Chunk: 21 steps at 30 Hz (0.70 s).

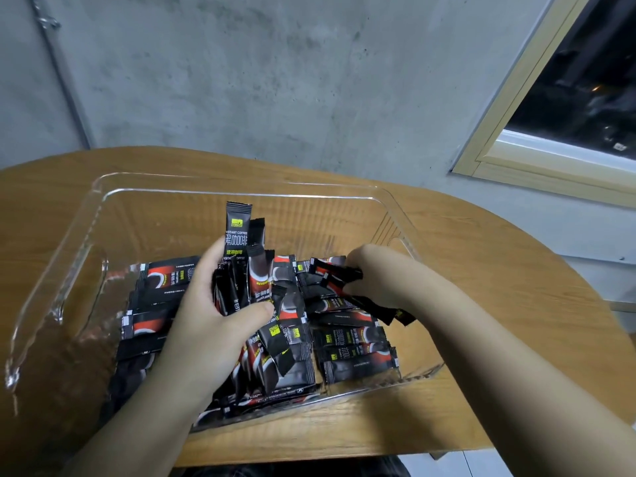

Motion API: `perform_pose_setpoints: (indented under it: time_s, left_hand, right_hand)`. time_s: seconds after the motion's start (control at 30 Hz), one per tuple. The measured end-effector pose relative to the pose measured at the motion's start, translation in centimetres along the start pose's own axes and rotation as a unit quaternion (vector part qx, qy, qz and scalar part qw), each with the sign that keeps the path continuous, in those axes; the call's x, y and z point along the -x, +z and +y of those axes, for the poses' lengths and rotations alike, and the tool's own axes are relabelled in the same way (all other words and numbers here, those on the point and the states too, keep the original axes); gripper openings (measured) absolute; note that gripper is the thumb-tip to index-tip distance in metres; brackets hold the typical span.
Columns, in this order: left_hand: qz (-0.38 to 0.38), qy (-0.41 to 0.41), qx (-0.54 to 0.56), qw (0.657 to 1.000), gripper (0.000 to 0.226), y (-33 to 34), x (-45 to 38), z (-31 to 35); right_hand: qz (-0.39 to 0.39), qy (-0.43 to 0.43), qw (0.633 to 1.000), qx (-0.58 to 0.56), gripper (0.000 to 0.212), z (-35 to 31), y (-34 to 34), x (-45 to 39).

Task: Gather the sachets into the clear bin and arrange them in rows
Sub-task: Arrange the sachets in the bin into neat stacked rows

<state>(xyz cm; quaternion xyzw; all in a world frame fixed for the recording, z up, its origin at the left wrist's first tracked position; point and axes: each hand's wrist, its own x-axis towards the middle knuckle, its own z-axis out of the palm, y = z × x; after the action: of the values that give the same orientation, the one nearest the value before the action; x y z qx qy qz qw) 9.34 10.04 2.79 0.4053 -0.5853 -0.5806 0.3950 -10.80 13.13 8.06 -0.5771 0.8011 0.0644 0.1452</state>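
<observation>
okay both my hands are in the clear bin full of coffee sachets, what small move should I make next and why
Probably lay the upright bunch gripped in your left hand flat beside the stacked row at the bin's left. That row looks tidy, while the middle is still jumbled. Your right hand is pinching loose sachets there.
</observation>
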Motion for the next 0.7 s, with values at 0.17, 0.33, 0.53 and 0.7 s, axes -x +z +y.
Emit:
perform_pose_setpoints:
  time_s: [0.17, 0.33, 0.53, 0.7]
  left_hand:
    - [-0.001, 0.003, 0.0, 1.0, 0.084, 0.0, 0.2, 0.1]
    - [0.004, 0.001, -0.002, 1.0, 0.085, 0.1, 0.3, 0.2]
    - [0.002, 0.006, -0.004, 1.0, 0.085, 0.1, 0.3, 0.0]
    - [0.004, 0.014, -0.01, 1.0, 0.085, 0.1, 0.4, -0.1]
  right_hand:
    - [-0.038, 0.005, 0.999, 0.036, 0.019, 0.0, 0.2, -0.9]
    - [-0.009, 0.032, 0.998, -0.055, 0.021, 0.6, 0.5, -0.5]
    - [0.067, 0.075, 0.981, -0.167, 0.021, 0.5, 2.1, 0.3]
    - [0.133, 0.112, 0.93, -0.324, 0.035, 0.0, 4.0, 1.3]
